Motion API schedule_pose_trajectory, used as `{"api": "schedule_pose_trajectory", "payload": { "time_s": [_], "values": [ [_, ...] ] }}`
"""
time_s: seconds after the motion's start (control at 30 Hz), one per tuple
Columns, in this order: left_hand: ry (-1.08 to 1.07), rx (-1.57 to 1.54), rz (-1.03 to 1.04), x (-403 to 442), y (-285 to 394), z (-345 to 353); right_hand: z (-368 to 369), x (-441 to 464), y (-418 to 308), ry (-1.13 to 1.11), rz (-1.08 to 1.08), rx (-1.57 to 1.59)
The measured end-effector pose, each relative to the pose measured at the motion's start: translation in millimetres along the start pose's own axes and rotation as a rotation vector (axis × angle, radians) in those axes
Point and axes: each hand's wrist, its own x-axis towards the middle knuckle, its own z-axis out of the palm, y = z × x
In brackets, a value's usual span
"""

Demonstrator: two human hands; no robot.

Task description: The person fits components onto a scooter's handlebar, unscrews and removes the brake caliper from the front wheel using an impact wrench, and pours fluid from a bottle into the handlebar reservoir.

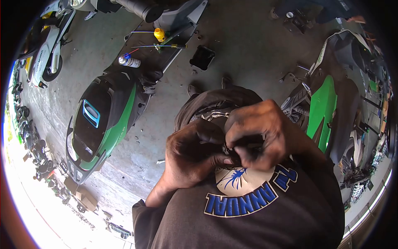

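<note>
Both hands are close together in front of the chest, above the printed dark shirt [244, 203]. My left hand [190, 153] is curled, with thumb and fingers closed around a small dark part [232, 154]. From the other side, my right hand [259, 133] pinches at the same part with bent fingers. The part is mostly hidden by the fingers, and its shape cannot be made out. Dark smudges cover the fingers of both hands.
A green and black scooter [103, 120] stands at left, with a spray can [129, 61], yellow bottle [159, 34] and screwdriver [176, 46] on it. A black tray [202, 57] lies on the floor. Another green-panelled motorcycle [321, 108] is at right. A person [331, 10] is at top right.
</note>
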Motion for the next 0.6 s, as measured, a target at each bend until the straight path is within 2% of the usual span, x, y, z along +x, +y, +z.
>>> {"api": "schedule_pose_trajectory", "payload": {
  "time_s": [0.03,0.13,0.23,0.37,0.43,0.6],
  "values": [
    [-0.013,0.006,0.0,0,-1,0,-3,0,4,-0.02,-0.017,0.102],
    [-0.01,-0.063,-0.005,3,-3,3,-8,2,5,-0.022,-0.083,0.025],
    [-0.007,-0.043,-0.1,4,2,4,-8,-1,5,-0.012,-0.043,0.03],
    [-0.018,-0.042,-0.129,6,3,7,-4,-2,4,-0.009,-0.017,0.0],
    [0.089,-0.092,-0.116,6,2,9,-1,-5,8,-0.013,-0.052,0.026],
    [0.024,-0.076,-0.133,10,8,10,-1,-9,13,-0.036,-0.097,0.005]
  ]
}}
